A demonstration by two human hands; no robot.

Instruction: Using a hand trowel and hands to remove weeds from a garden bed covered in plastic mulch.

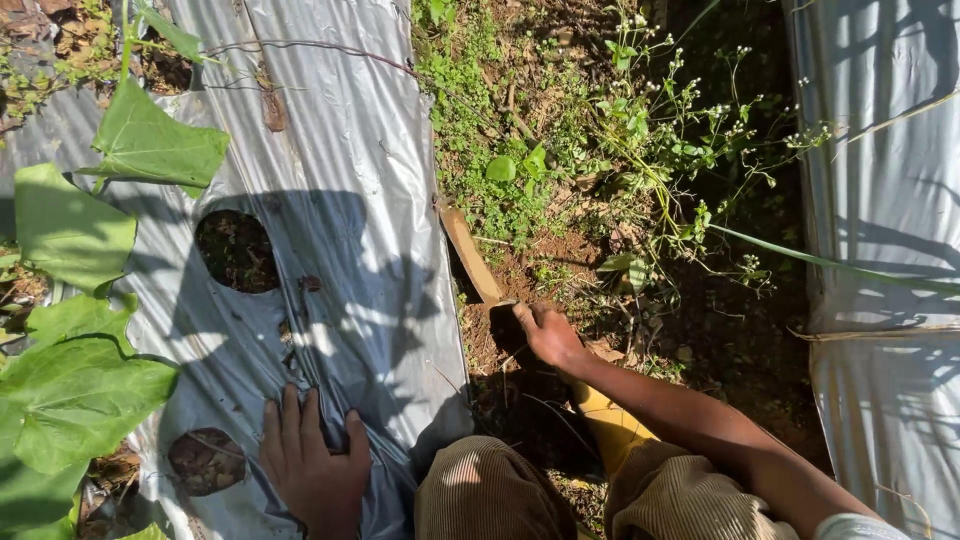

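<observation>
The left hand (315, 470) is being pressed flat, fingers spread, on the silver mulch sheet (360, 180) near its lower edge, between 2 planting holes (236, 250). A wooden-handled tool (472, 258) is being gripped by the right hand (548, 335), clamped around it, in the soil furrow (590, 270) just beside the sheet's right edge.

A farm plot outdoors: silver mulch sheeting (350, 200) over planting beds, broad-leaved vines (80, 390), weedy soil furrow (600, 200)

Big green leaves (70, 390) hang over the left edge of the garden bed. Weeds with tiny white flowers (660, 140) grow in the brown dirt path (560, 260). A second silver sheet (880, 200) lies along the right side. Dry brown leaves (60, 30) sit in the top left corner.
</observation>
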